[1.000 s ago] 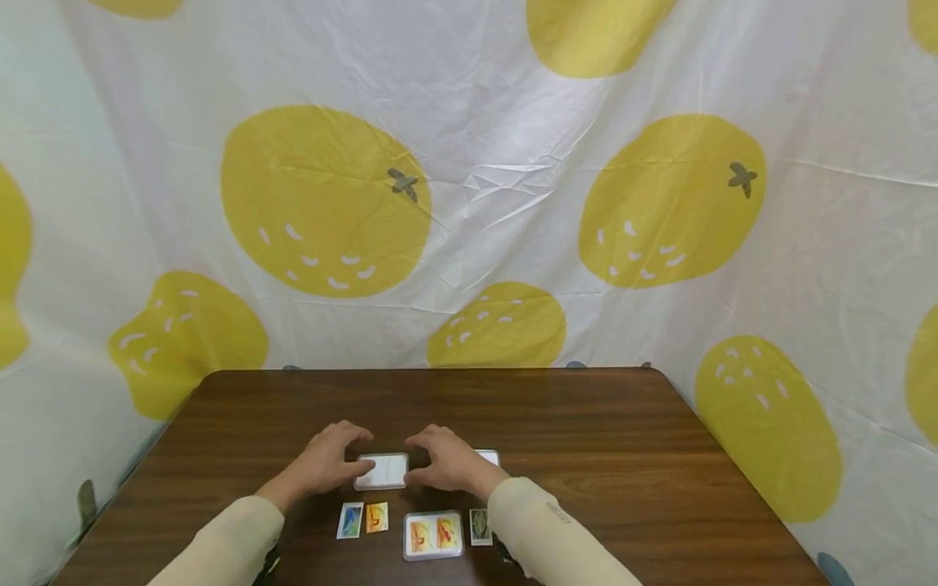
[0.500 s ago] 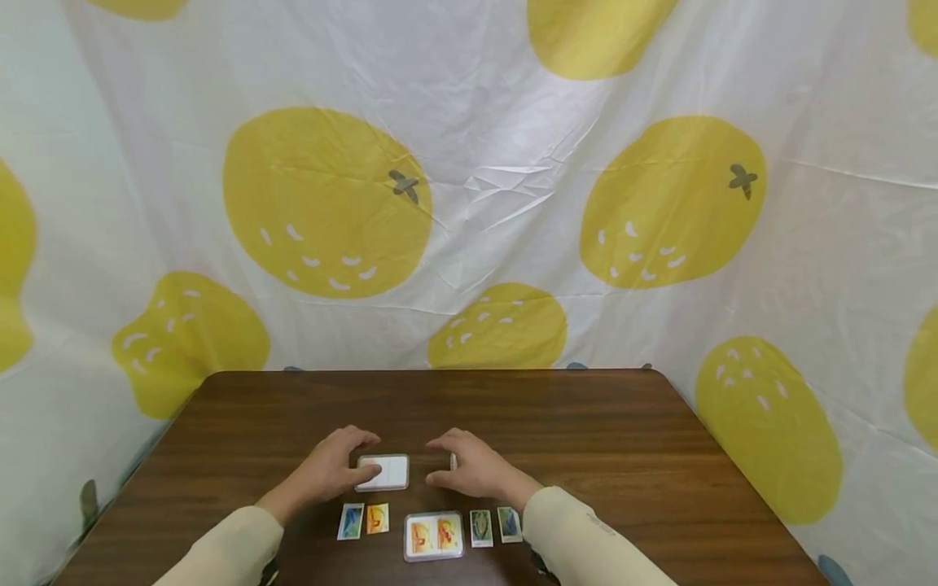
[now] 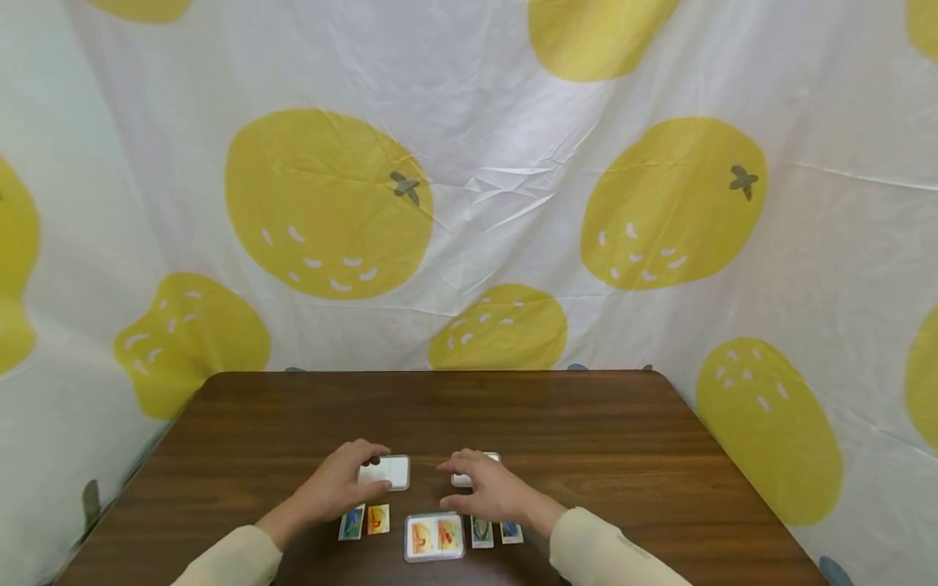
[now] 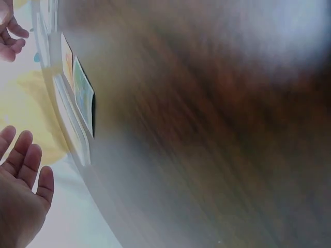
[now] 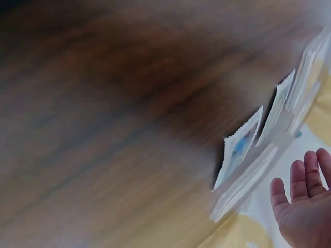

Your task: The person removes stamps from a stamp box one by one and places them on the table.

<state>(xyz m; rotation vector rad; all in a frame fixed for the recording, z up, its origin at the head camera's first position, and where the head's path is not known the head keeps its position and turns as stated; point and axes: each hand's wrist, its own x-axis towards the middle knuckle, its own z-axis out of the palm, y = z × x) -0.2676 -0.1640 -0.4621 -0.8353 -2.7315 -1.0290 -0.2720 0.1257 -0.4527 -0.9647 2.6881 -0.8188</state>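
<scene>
Both hands hover over the dark wooden table with relaxed, spread fingers and nothing in them. The left hand (image 3: 339, 482) is by the left white-filled clear case (image 3: 396, 472), partly covering it. My right hand (image 3: 496, 487) partly hides the right white case (image 3: 492, 457). Nearer the front edge lies a clear case with two orange stamps (image 3: 434, 537). To its left are a blue stamp (image 3: 352, 523) and an orange stamp (image 3: 378, 519); to its right, a green stamp (image 3: 481, 533) and a blue-green stamp (image 3: 511, 533). The left wrist view shows the left hand (image 4: 26, 191) with its palm turned up beside a case.
Behind the table (image 3: 586, 407) hangs a white cloth (image 3: 498, 122) printed with large yellow fruit, reaching down both sides of the table. Bare wood surrounds the group of cases and stamps.
Both hands have drawn back toward the front, and the right hand has also shifted right, uncovering part of the right white case. The cases and stamps look unmoved.
</scene>
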